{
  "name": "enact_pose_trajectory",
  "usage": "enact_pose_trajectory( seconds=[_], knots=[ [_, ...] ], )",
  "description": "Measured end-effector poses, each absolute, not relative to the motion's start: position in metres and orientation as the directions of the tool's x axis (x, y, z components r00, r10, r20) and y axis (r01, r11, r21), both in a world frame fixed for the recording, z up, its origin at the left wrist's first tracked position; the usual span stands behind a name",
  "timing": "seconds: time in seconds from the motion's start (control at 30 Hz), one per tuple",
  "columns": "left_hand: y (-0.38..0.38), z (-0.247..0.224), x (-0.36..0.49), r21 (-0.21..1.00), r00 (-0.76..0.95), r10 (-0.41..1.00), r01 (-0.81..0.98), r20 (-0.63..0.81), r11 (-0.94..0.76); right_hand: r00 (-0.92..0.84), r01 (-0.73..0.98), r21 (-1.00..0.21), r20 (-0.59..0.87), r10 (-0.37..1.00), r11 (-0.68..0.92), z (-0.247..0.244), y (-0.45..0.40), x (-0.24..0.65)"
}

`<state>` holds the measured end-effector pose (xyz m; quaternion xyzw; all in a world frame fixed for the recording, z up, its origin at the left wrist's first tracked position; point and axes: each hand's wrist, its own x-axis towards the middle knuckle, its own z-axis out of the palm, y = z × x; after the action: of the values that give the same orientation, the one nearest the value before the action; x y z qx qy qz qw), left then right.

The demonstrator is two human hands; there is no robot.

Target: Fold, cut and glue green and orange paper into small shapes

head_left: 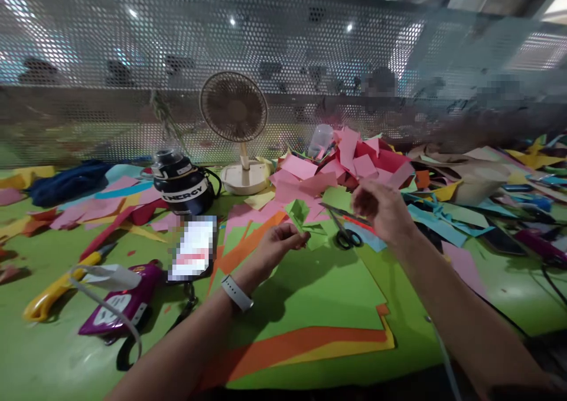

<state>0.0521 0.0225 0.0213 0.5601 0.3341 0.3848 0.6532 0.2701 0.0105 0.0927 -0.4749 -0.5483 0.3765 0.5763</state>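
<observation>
My left hand (283, 241), with a white watch band at the wrist, is closed in a pinch on a small folded piece of green paper (299, 212). It hovers over a stack of green sheets (310, 294), with orange and yellow ones showing at the edges. My right hand (376, 207) is raised to the right, its fingers loosely bent and apart, holding nothing that I can see. Black-handled scissors (348, 238) lie beside and below it, blades pointing up-left. Near them rest scraps of light blue paper (371, 235).
Pink and red paper pieces (310, 176) heap up behind the hands. A small fan (234, 108) and a dark round bottle (181, 188) stand behind. On the left lie a phone (192, 250), a purple device (121, 306) and a yellow-handled cutter (62, 286). A perforated metal panel (283, 46) borders the back.
</observation>
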Motion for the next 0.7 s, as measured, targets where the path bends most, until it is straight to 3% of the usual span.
enact_pose_trajectory(
  seconds=[0.03, 0.1, 0.2, 0.27, 0.33, 0.47, 0.7],
  knots=[
    [0.023, 0.022, 0.052, 0.989, 0.487, 0.873, -0.128, -0.007, 0.079, 0.142, 0.085, -0.964, 0.264, 0.954, 0.253, 0.092, 0.014, 0.272],
    [0.025, 0.021, 0.051, 0.989, 0.496, 0.868, -0.125, -0.011, 0.084, 0.022, 0.356, -0.903, 0.265, 0.964, 0.24, 0.088, 0.019, 0.274],
    [0.028, 0.021, 0.049, 0.991, 0.52, 0.854, -0.104, -0.015, 0.081, -0.221, 0.795, -0.534, 0.185, 0.957, 0.287, 0.082, 0.02, 0.27],
    [0.029, 0.021, 0.048, 0.994, 0.542, 0.84, -0.082, -0.016, 0.072, -0.284, 0.869, -0.379, 0.146, 0.948, 0.319, 0.081, 0.02, 0.266],
    [0.03, 0.022, 0.046, 0.996, 0.561, 0.828, -0.065, -0.019, 0.067, -0.304, 0.835, -0.448, 0.111, 0.946, 0.321, 0.082, 0.021, 0.262],
    [0.033, 0.024, 0.041, 0.995, 0.581, 0.813, -0.053, -0.034, 0.08, -0.39, 0.552, -0.818, -0.085, 0.917, 0.159, 0.076, 0.023, 0.256],
    [0.035, 0.025, 0.037, 0.995, 0.644, 0.762, -0.011, -0.068, 0.098, -0.515, 0.364, -0.931, -0.23, 0.826, -0.032, 0.054, 0.017, 0.254]
  ],
)
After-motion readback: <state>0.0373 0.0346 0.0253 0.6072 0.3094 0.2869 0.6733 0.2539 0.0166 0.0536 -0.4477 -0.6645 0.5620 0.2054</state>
